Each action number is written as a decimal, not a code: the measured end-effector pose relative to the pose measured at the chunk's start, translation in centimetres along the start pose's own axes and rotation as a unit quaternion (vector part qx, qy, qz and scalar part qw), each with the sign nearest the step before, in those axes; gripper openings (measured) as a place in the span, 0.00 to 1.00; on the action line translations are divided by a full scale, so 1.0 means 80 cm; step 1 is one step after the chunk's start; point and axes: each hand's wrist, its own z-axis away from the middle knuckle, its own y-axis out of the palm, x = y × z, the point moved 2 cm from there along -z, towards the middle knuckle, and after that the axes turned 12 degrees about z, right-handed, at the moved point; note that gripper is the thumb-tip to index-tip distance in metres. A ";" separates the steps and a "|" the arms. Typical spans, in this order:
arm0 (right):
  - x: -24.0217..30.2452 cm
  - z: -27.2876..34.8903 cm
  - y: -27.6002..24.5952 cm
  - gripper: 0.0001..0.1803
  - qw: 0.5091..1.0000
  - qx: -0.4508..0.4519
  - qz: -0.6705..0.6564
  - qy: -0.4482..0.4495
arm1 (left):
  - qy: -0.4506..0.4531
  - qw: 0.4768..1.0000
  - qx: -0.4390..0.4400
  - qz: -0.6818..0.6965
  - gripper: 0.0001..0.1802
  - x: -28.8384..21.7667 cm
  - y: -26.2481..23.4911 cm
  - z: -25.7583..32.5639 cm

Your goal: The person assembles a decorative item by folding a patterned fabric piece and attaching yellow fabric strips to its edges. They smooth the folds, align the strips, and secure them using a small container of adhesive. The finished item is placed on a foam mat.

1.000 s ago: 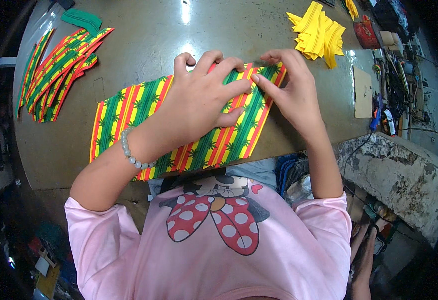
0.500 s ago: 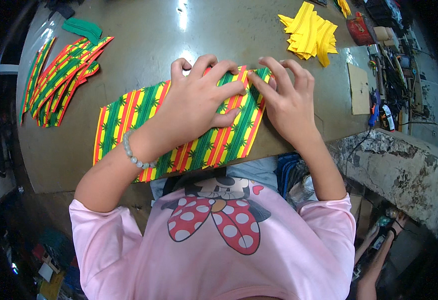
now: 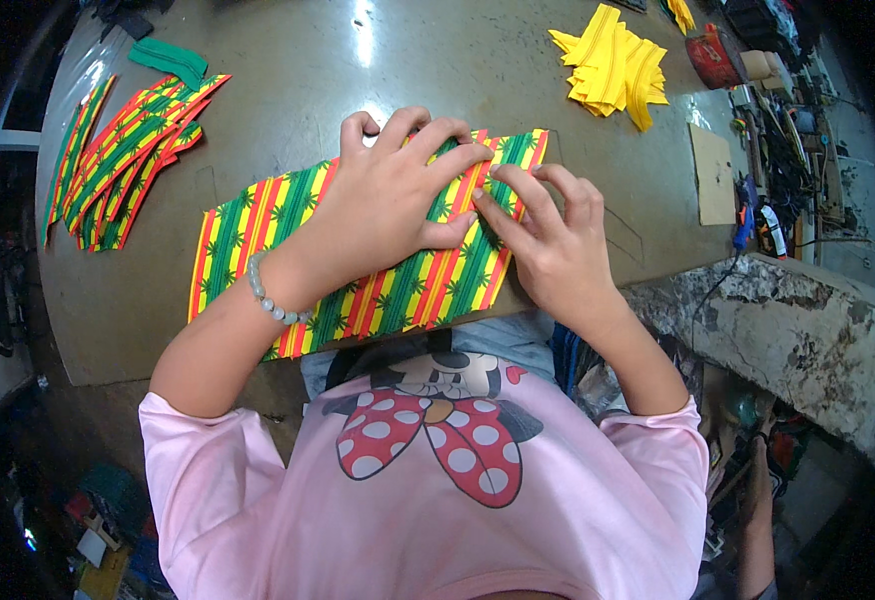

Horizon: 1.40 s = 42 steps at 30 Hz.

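Bench, dull, scuffed top. Striped leaf-print fabric panel lies at its near edge, under the hands; long axis runs left–right, right end angled toward the far edge. Left hand spread over the middle, pressing, not gripping. Right hand nearer the right end, fingertips on the fabric; pinch: cannot tell.

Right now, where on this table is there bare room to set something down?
Bare tabletop lies beyond your left hand, between the striped strips and yellow pieces; another patch lies between your right hand and the tan card. Crowded: the striped fabric under both hands, and the right-edge clutter.
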 end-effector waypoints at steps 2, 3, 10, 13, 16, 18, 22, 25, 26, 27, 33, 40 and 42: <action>0.004 0.004 -0.003 0.16 0.999 0.041 -0.026 0.010 | 0.008 1.000 -0.006 0.001 0.32 -0.001 -0.001 0.000; 0.004 0.003 -0.005 0.16 0.999 0.006 -0.048 0.008 | 0.010 1.000 -0.007 0.008 0.33 -0.001 -0.001 0.001; -0.016 -0.018 0.001 0.15 0.997 -0.032 -0.066 0.037 | 0.017 1.000 0.008 0.017 0.39 0.001 -0.002 0.004; -0.005 -0.013 -0.002 0.13 0.998 -0.036 -0.058 0.010 | 0.008 0.999 0.022 0.023 0.40 0.003 -0.001 0.004; -0.003 -0.012 -0.006 0.13 0.994 -0.073 -0.079 -0.021 | 0.009 1.000 0.019 0.022 0.41 0.004 0.000 0.004; -0.019 -0.022 0.004 0.14 0.998 -0.042 -0.048 0.008 | 0.010 1.000 0.020 0.015 0.41 0.004 0.001 0.004; -0.031 -0.024 0.012 0.14 0.998 -0.053 -0.033 0.009 | 0.008 1.000 0.028 0.007 0.42 0.003 0.001 0.003; -0.009 -0.003 0.007 0.14 0.994 -0.061 -0.088 -0.027 | 0.001 0.999 0.035 0.012 0.44 0.004 0.000 0.004; -0.011 0.000 0.011 0.14 0.993 -0.041 -0.112 0.011 | 0.001 0.999 0.036 0.011 0.45 0.004 0.001 0.004; -0.012 0.001 0.013 0.14 0.991 -0.027 -0.127 0.036 | -0.001 0.999 0.030 0.013 0.47 0.004 0.001 0.004; -0.045 -0.030 0.030 0.15 0.988 -0.064 -0.109 0.089 | -0.013 0.999 0.013 0.032 0.59 0.003 0.002 0.002; 0.015 0.002 -0.009 0.14 0.980 -0.001 -0.154 0.126 | -0.025 0.998 0.024 0.046 0.63 0.005 0.000 0.001; 0.005 -0.011 0.001 0.13 0.978 -0.015 -0.140 0.153 | -0.022 0.999 0.021 0.037 0.63 0.004 0.001 0.002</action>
